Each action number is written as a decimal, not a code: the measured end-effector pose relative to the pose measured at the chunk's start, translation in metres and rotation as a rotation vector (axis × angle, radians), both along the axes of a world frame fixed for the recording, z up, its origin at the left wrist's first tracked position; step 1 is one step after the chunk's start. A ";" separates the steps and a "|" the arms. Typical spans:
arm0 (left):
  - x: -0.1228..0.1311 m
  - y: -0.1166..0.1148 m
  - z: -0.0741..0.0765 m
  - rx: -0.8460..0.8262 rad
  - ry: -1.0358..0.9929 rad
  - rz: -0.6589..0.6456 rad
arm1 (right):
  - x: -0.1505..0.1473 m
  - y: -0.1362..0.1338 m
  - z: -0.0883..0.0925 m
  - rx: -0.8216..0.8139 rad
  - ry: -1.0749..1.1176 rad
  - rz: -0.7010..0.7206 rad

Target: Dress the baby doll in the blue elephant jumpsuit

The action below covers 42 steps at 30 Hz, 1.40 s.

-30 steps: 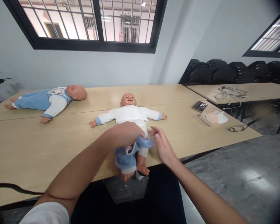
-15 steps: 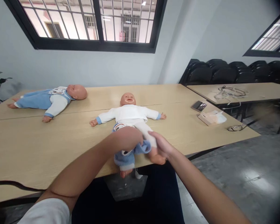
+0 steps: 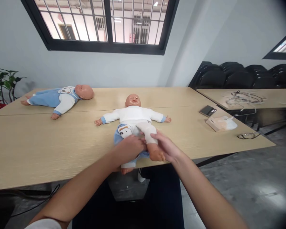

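A baby doll (image 3: 134, 114) in a white top lies on its back on the table, its head away from me. Blue overalls (image 3: 118, 137) with a cartoon print cover the leg on the left. The leg on the right (image 3: 148, 130) is in white cloth, with the foot bare. My right hand (image 3: 165, 146) grips that leg from its outer side near the ankle. My left hand (image 3: 132, 147) is closed between the doll's legs, over the blue cloth; its fingertips are partly hidden behind the leg.
A second doll (image 3: 59, 98) in blue overalls lies at the back left of the table (image 3: 62, 143). At right are a phone (image 3: 207, 110), a tissue pack (image 3: 220, 124) and glasses (image 3: 248, 135). Cables (image 3: 245, 97) lie on another table; stacked black chairs (image 3: 212, 76) stand behind.
My left hand has gone lower between the doll's legs, and the loose blue cloth has dropped beneath the leg on the right. My right hand keeps its hold. The view has turned slightly left.
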<state>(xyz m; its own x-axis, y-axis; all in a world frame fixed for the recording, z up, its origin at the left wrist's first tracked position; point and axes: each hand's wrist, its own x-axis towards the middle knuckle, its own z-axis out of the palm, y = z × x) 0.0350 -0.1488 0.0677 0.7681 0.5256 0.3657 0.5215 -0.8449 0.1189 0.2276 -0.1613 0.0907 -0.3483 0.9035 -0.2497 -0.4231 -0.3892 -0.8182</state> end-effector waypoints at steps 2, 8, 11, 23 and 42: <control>-0.007 -0.011 0.004 0.138 0.067 -0.065 | -0.002 0.005 -0.001 0.004 0.011 -0.042; -0.022 -0.038 0.004 0.365 0.053 -0.118 | -0.024 0.022 -0.012 0.196 -0.260 -0.242; -0.027 -0.047 -0.006 0.414 -0.133 0.004 | -0.033 0.022 -0.023 0.401 -0.509 -0.355; -0.029 -0.082 -0.033 -0.120 -0.768 0.614 | -0.027 -0.003 -0.030 0.440 -0.661 -0.194; -0.018 -0.093 -0.055 -0.029 -1.032 0.532 | -0.043 -0.020 -0.046 0.409 -0.516 -0.311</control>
<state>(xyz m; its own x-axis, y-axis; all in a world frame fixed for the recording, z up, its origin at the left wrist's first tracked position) 0.0168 -0.2421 0.0129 -0.2084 0.7109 0.6717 0.4532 -0.5384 0.7105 0.1849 -0.1815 0.0449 0.0108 0.9978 0.0657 0.0150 0.0655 -0.9977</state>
